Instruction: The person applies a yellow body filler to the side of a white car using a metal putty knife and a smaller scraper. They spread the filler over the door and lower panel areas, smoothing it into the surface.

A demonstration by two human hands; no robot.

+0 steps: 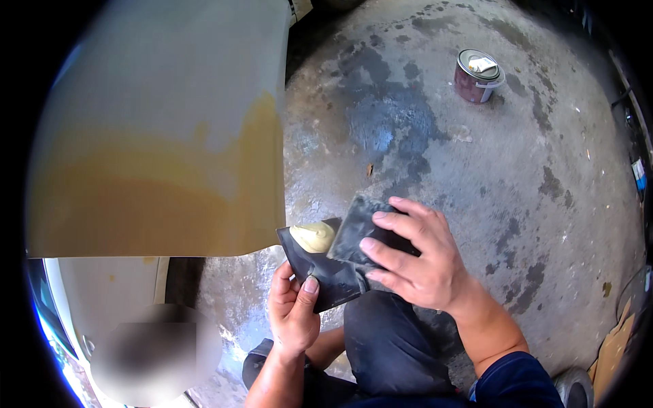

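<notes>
My left hand [296,313] grips a thin dark, flat rectangular spreader [330,275] by its near edge, thumb on top. A glossy, cream-coloured dollop of putty [313,236] lies on its far part. In my right hand [428,262] is a second dark, flat squarish spreader [356,228], its face worn and greyish. The fingers lie over its right side, and its left edge overlaps the first spreader beside the putty. Whether the two spreaders touch I cannot tell. Both are above my bent knee [391,340].
To the left, a large grey vehicle panel [170,75] carries yellowish-brown smooth patches; its edge ends close to my left hand. A dark red can [474,85] with a handle and a small tube on its lid stands on the stained concrete floor [476,170]. Cardboard [612,343] lies at the lower right.
</notes>
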